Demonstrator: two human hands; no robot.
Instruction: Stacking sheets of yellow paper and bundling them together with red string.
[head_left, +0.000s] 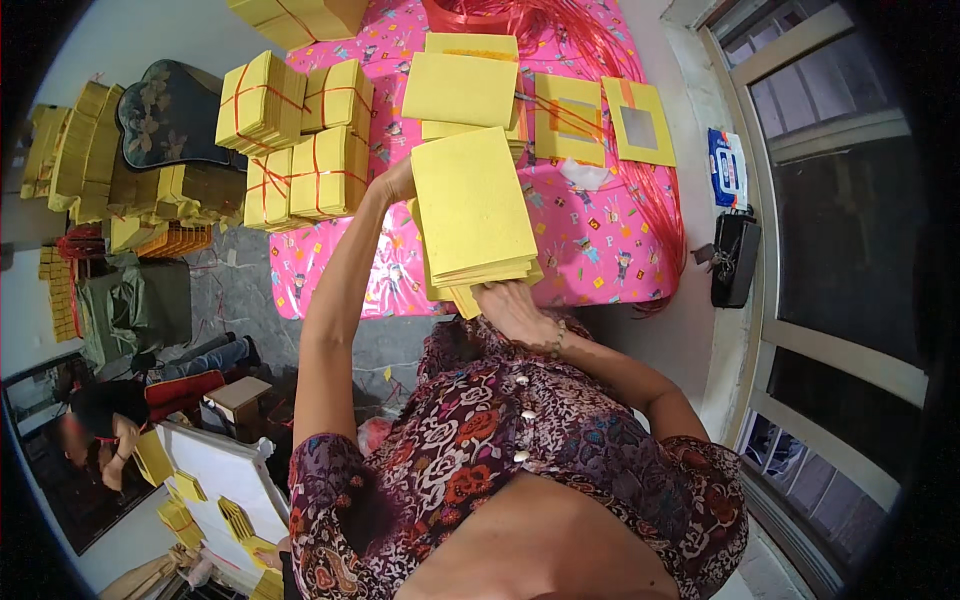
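Note:
A thick stack of yellow paper [475, 205] is held up at the near edge of the table, its lower sheets slightly fanned. My left hand [398, 182] grips the stack's left side, with most of its fingers hidden behind the paper. At the near end my right hand [518, 312] closes on the lower sheets, its fingertips tucked under them. More yellow sheets [462, 88] lie piled just beyond the held stack. To the left stand several yellow paper bundles [262, 105] tied with red string.
A pink patterned cloth [600, 275] covers the table. Red plastic strands [655, 215] trail over its right side, near yellow sheets with grey and orange patches [640, 125]. A wipes packet [727, 168] and black case [736, 260] rest on the right ledge. A co-worker [110, 415] sits lower left.

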